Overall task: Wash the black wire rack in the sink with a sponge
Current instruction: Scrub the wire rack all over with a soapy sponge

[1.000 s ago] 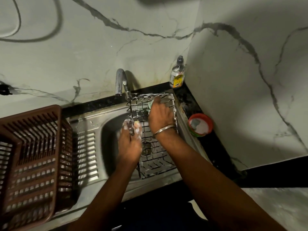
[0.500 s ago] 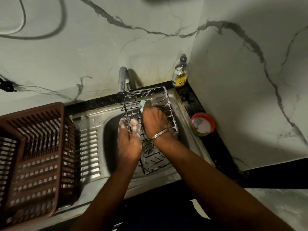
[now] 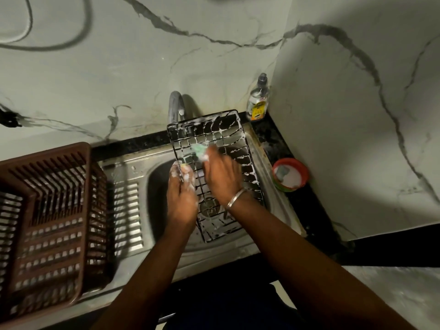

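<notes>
brown basket (image 3: 47, 210) sits left on tabletop, not touched. left hand (image 3: 181, 198) grip stays curled on left edge of black wire rack (image 3: 238, 148). rack leans in sink (image 3: 157, 198) under tap, foamy all over. green sponge (image 3: 198, 150), pinched in right hand (image 3: 222, 177) grip, has slid left across wires. scrubbing goes on; rinse likely still to come.

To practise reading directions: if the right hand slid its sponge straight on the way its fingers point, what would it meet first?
Likely the far-left rim of the wire rack, with the tap just behind it; depth there is unclear.
</notes>
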